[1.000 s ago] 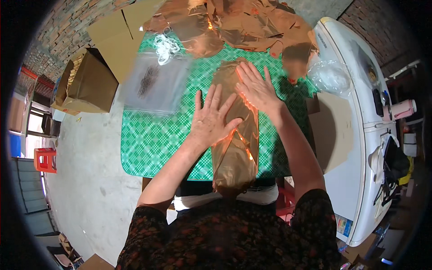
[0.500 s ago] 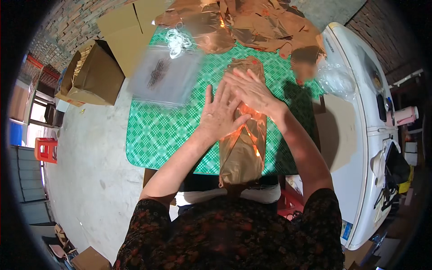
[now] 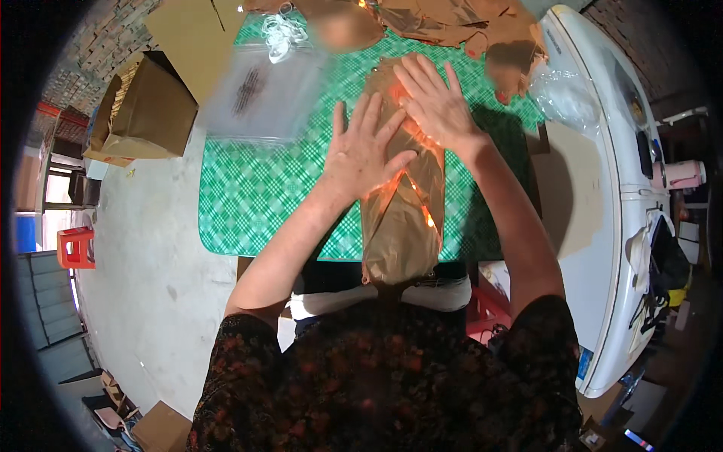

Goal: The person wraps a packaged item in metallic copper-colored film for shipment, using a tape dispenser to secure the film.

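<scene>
A long, shiny rose-gold foil balloon lies flat on the green checked tablecloth, its near end hanging over the table's front edge. My left hand rests on its left side with the fingers spread. Higher up, my right hand presses flat on the far part, fingers stretched out. Neither hand grips anything. Both palms hide parts of the foil. Sunlight glares orange between the hands.
More rose-gold foil is heaped at the table's far edge. Clear plastic bags lie at the far left with a white string bundle. A crumpled clear bag sits by the white fridge. An open cardboard box stands left.
My right hand has moved off the left fingers, up and to the right along the foil. The left hand stays spread on it. The whole view has shifted slightly.
</scene>
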The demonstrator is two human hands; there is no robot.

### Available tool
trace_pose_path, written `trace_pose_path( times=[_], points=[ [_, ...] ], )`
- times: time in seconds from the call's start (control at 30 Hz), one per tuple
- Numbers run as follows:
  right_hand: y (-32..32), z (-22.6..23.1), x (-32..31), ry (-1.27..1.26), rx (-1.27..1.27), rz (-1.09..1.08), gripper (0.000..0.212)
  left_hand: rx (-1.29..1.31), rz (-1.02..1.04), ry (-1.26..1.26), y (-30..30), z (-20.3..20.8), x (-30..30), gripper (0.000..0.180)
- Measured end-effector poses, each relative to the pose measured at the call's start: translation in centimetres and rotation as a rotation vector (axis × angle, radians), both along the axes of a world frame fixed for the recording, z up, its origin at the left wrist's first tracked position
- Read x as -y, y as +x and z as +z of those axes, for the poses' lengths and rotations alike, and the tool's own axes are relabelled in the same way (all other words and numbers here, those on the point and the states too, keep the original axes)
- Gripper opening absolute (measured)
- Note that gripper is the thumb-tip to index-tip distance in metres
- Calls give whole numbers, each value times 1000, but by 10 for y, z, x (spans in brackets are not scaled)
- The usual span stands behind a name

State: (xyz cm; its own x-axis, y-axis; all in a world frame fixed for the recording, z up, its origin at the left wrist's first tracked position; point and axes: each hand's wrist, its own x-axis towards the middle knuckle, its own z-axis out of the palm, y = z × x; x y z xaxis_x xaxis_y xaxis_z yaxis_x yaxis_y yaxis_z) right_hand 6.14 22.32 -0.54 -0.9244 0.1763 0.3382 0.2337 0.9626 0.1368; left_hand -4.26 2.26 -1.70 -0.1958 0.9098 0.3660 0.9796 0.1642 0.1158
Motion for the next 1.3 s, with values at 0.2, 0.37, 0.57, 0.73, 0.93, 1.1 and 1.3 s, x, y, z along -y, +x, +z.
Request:
trace_pose_path(
  times=[0.2,0.37,0.57,0.73,0.93,1.1,1.3],
  points=[
    [71,2,46,-191,78,20,60,-10,-12,-2,2,-2,-4,69],
    [98,3,64,-112,75,-25,61,-22,-18,5,1,-9,-8,66],
    [136,14,129,-348,82,100,61,-5,14,16,-2,-8,2,65],
    [135,36,133,-560,-71,309,49,0,8,-41,3,-5,-5,66],
    [107,27,156,-592,16,547,61,-42,-15,9,-3,-12,-6,67],
    [98,16,163,-501,127,529,74,-73,-29,47,-5,-16,-4,66],
    [106,20,183,-468,252,472,87,-70,-20,36,-4,-14,-3,66]
  ],
)
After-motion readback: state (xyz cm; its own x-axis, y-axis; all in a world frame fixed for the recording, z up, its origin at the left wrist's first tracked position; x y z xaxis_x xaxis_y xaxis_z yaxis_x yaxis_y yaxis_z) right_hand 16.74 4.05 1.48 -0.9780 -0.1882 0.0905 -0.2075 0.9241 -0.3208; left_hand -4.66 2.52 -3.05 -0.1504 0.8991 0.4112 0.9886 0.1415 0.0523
